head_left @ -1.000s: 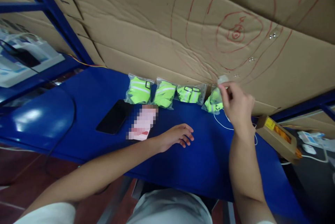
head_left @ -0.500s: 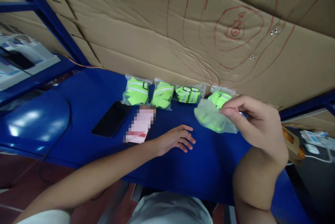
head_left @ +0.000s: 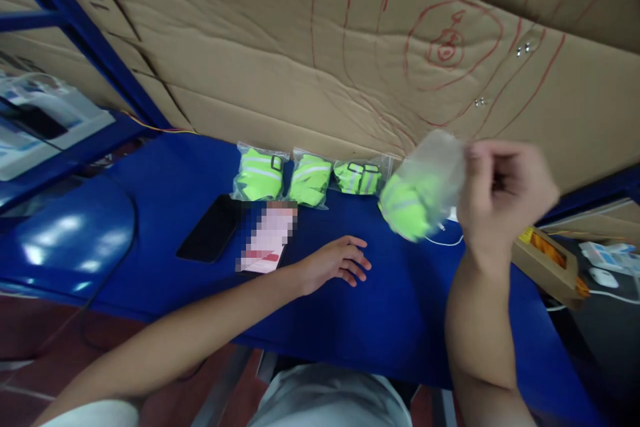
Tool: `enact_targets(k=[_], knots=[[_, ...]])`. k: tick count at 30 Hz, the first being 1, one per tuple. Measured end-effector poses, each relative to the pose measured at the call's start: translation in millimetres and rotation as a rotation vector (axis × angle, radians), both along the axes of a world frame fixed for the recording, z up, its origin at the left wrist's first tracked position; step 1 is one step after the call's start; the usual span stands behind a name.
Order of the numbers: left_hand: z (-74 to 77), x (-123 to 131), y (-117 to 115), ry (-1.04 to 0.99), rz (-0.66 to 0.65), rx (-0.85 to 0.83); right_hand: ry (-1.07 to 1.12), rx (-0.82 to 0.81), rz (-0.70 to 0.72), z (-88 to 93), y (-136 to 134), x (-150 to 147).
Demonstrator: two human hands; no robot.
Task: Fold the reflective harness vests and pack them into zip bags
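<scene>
My right hand (head_left: 507,187) is closed on the top of a clear plastic bag (head_left: 440,154) with a neon-green reflective strap bundle inside, held up over the back right of the table. Bag and hand are blurred by motion. My left hand (head_left: 343,260) rests open on the blue table (head_left: 350,320), fingers spread and holding nothing. Along the back stand bagged neon-green bundles: the left bag (head_left: 260,174), the middle bag (head_left: 310,179) and the right bag (head_left: 359,178). Whatever lies behind the lifted bag is hidden.
A black phone (head_left: 207,230) and a phone with a lit, pixelated screen (head_left: 267,237) lie left of my left hand. Cardboard (head_left: 250,47) with red drawn rings walls the back. A white cable (head_left: 447,242) and an open cardboard box (head_left: 547,264) are at the right.
My right hand has raised the bag, which now hangs more upright and covers the fourth bag's earlier place in the row. My left hand has stayed nearly still.
</scene>
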State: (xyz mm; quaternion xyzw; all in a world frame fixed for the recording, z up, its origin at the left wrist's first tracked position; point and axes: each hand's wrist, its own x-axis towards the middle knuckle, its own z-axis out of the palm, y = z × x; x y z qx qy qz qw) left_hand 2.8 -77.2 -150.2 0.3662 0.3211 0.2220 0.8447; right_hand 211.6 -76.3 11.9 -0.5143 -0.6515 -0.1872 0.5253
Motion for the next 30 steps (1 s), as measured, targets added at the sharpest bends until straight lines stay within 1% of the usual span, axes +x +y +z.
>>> enact_targets(k=[1,2,3,5,6,7,8,9,11,14,15,16,17,19,21,22,26,28,30], knots=[[-0.1,0,1,-0.006,0.001,0.001,0.034,0.017,-0.002,1.4,0,0],[-0.5,0,1,-0.011,0.003,0.003,0.009,-0.066,0.053,2.5,-1,2],[-1.0,0,2,-0.015,0.005,0.006,-0.069,-0.229,0.16,3.6,-3,4],[-2.3,1,2,-0.018,0.008,0.014,-0.281,-0.642,0.424,6.2,-9,9],[-2.7,2,2,-0.02,0.006,0.021,-0.35,-0.795,0.521,7.9,-12,10],[-2.8,3,1,-0.025,-0.001,0.031,-0.382,-0.885,0.583,9.7,-16,11],[-2.7,3,1,-0.035,-0.012,0.044,-0.379,-0.916,0.612,11.5,-19,9],[-2.2,4,0,-0.049,-0.028,0.057,-0.351,-0.9,0.619,12.8,-22,6],[-0.2,4,-2,-0.084,-0.064,0.079,-0.276,-0.787,0.58,12.6,-24,-3],[4.0,5,-4,-0.147,-0.099,0.093,-0.074,-0.504,0.389,3.8,-13,-17],[5.2,5,-5,-0.163,-0.101,0.096,0.009,-0.426,0.343,-0.5,-6,-20],[6.1,5,-5,-0.172,-0.096,0.1,0.079,-0.386,0.325,-4.8,1,-20],[6.6,5,-5,-0.174,-0.085,0.105,0.125,-0.382,0.33,-8.8,8,-19],[5.6,5,-4,-0.159,-0.053,0.12,0.151,-0.437,0.354,-14.5,19,-13],[2.3,6,-2,-0.125,-0.013,0.136,0.14,-0.484,0.339,-17.0,25,-4],[0.3,6,-1,-0.104,0.005,0.144,0.145,-0.479,0.318,-17.2,26,-1],[-5.0,4,5,-0.026,0.057,0.204,0.215,-0.35,0.233,-14.8,25,6],[-3.5,3,7,0.003,0.069,0.253,0.243,-0.299,0.22,-13.4,25,5],[1.0,2,7,0.02,0.064,0.299,0.257,-0.254,0.215,-12.1,26,6]])
